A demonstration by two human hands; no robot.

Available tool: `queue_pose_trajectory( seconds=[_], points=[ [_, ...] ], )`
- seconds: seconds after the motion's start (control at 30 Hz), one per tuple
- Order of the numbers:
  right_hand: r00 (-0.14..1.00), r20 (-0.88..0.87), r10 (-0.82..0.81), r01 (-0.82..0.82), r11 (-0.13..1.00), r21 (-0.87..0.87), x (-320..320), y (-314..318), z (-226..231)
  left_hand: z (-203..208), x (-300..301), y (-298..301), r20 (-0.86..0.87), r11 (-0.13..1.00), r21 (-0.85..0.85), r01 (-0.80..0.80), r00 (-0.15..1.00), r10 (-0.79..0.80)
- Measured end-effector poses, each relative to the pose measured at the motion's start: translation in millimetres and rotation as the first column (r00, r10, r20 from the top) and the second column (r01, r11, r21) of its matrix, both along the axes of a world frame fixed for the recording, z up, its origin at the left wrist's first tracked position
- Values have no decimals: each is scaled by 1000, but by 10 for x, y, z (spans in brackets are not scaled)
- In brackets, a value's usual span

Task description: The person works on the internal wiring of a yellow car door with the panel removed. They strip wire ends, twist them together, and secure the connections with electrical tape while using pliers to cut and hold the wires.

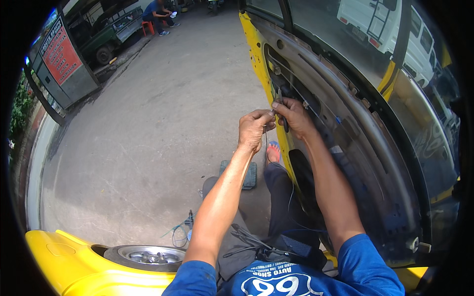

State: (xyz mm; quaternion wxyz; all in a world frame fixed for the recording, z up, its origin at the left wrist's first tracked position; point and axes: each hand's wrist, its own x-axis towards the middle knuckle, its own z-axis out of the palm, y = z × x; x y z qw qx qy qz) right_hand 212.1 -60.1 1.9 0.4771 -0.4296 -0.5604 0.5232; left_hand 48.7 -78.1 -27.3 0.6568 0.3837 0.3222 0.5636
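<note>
Both my hands meet at the edge of an opened yellow car door (261, 64), whose inner metal frame is bare of trim. My left hand (254, 130) is closed in a pinch on a thin dark wire (266, 143) that hangs down toward my legs. Right beside it, my right hand (296, 118) is wrapped round slim pliers (285, 124), their metal end pointing away from me. The fingertips of both hands nearly touch, and the wire's end is hidden between them.
A dark green case (251, 175) lies on the concrete near my feet. Several black cables (247, 241) rest on my lap. At lower left is a yellow fender (64, 261) with a wheel (148, 256). Farther off, a person (157, 12) sits on a red stool (147, 27) beside a green truck (118, 29).
</note>
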Motion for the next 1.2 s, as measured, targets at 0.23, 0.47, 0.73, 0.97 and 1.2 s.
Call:
queue_pose_trajectory(
  seconds=[0.23, 0.47, 0.73, 0.97, 1.2],
  points=[
    [871, 367, -328, 211, 922, 324, -117, -105, 10, 64, 134, -75, -472, 815, 537, -217, 724, 503],
    [870, 400, -288, 238, 956, 171, -110, -95, 24, -133, 175, -104, -384, 640, 712, -289, 603, 699],
    [972, 169, -164, 155, 986, 64, -93, -77, 71, -98, 120, -114, -377, 638, 712, -293, 606, 700],
    [958, 240, -154, 164, 986, -23, -97, -39, 132, -67, 111, -138, -404, 701, 635, -324, 634, 659],
    [946, 277, -171, 198, 978, -73, -138, 16, 187, -61, 106, -128, -425, 725, 605, -330, 636, 644]
  ],
)
